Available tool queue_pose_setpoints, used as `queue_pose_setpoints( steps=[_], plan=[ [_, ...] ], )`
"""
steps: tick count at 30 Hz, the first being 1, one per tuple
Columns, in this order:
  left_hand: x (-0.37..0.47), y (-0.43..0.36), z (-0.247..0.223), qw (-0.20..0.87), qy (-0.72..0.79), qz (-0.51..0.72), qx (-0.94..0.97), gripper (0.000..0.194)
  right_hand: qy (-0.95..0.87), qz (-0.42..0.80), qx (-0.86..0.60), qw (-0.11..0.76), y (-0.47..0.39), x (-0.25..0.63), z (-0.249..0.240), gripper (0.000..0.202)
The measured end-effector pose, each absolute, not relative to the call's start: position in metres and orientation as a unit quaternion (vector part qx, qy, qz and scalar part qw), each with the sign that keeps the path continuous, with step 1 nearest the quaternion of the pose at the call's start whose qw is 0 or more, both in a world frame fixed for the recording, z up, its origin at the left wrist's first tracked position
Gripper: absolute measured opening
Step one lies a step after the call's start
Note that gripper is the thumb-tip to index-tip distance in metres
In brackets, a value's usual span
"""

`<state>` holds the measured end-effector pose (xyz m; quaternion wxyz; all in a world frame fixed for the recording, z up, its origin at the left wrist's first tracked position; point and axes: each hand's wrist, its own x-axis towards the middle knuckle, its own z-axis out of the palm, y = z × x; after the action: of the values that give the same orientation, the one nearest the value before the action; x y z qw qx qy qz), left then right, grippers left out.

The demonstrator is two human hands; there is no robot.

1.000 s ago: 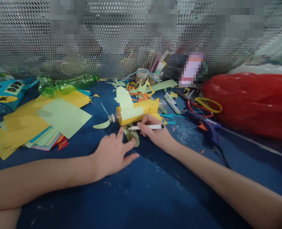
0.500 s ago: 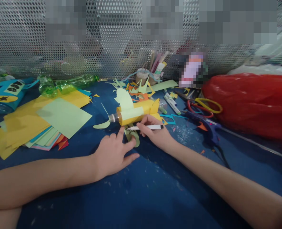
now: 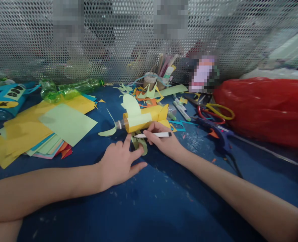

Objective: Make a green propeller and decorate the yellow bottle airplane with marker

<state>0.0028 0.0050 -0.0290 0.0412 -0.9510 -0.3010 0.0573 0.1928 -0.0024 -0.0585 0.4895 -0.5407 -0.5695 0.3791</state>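
A plastic bottle wrapped in yellow paper [image 3: 146, 118] lies on its side at the centre, its neck pointing left. One pale green paper wing [image 3: 132, 105] rises from its far side; another green wing [image 3: 143, 146] lies on the near side with dark lines on it. My right hand [image 3: 161, 138] pinches a white marker [image 3: 161, 134], its tip at the near wing. My left hand [image 3: 121, 159] rests beside the bottle neck, fingers spread, with fingertips touching the near wing and the bottle's edge. A curved green strip [image 3: 107, 133] sits at the bottle cap.
Paper sheets [image 3: 68, 124] and green bottles [image 3: 81, 87] are at the left. Paper scraps [image 3: 149, 95] and a stick holder [image 3: 150, 80] stand behind. Scissors [image 3: 219, 112], a blue glue gun [image 3: 220, 134] and a red bag [image 3: 262, 111] are at the right, before a perforated metal screen [image 3: 129, 40].
My right hand and the marker have shifted very slightly left. My left hand and the bottle have stayed in place.
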Motion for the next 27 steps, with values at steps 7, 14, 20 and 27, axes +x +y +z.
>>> queue_pose_setpoints(
  steps=[7, 14, 20, 27],
  plan=[
    [0.0022, 0.0049, -0.0297, 0.032, -0.305, 0.05, -0.951, 0.054, -0.563, 0.374, -0.546, 0.495, -0.0009, 0.1918, -0.0579, 0.024],
    [0.002, 0.0054, -0.0308, 0.041, -0.302, 0.053, -0.951, 0.054, -0.551, 0.37, -0.556, 0.5, -0.0012, 0.192, -0.0562, 0.023],
    [0.0025, 0.0045, -0.0294, 0.032, -0.309, 0.053, -0.949, 0.053, -0.552, 0.36, -0.565, 0.496, -0.0011, 0.1928, -0.0563, 0.024],
    [0.0026, 0.0047, -0.0298, 0.036, -0.306, 0.055, -0.95, 0.054, -0.553, 0.362, -0.562, 0.497, -0.0008, 0.1931, -0.0566, 0.025]
  ],
)
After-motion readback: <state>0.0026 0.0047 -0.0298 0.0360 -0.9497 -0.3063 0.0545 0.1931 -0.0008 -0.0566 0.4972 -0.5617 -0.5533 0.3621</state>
